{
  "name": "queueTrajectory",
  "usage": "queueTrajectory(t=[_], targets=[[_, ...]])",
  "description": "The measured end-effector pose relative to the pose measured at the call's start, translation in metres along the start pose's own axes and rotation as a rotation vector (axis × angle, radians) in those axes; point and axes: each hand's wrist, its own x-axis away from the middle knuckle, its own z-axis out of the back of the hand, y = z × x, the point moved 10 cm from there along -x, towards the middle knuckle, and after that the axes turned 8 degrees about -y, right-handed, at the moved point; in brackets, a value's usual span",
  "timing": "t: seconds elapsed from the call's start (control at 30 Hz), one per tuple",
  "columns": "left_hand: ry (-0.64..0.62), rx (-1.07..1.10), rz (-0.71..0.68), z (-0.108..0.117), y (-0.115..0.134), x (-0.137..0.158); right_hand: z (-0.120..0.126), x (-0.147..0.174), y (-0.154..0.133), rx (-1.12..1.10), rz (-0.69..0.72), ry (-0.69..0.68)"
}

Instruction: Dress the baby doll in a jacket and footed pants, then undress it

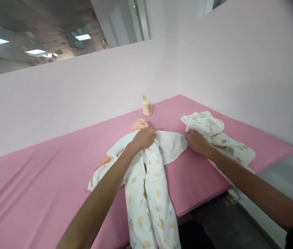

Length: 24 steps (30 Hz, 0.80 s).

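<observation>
A baby doll (139, 123) lies on its back, its head toward the far wall and one hand showing at the left. Around its upper body is a white baby garment (172, 143); a patterned part (150, 200) with small bear prints hangs over the near edge. My left hand (146, 136) is closed on the garment near the doll's neck, its fingertips partly hidden. Out to the right, my right hand (196, 141) pinches the end of the garment's white sleeve-like part, which is stretched between both hands. The doll's other arm is not visible.
A pink padded surface (65, 173) carries everything and ends at a near edge on the right. A cream pump bottle (147, 106) stands behind the doll's head. Crumpled white cloths (205, 122) lie beyond my right forearm. White walls (84, 90) border the back and right.
</observation>
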Motion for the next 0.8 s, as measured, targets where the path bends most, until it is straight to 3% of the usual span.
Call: queueTrajectory(t=[0.13,0.43,0.63,0.8], targets=[[-0.13,-0.069,0.031,-0.024,0.008,-0.025,0.007,-0.001,0.01,0.026,0.03,0.116],[-0.157,-0.163,0.096,-0.034,-0.007,-0.008,0.03,-0.031,0.059,-0.033,-0.125,0.385],[-0.209,-0.267,0.138,-0.035,-0.01,-0.008,0.023,-0.057,0.083,-0.084,-0.255,0.348],[-0.213,-0.283,0.154,-0.031,-0.013,-0.003,0.016,-0.055,0.099,-0.139,-0.362,0.308]])
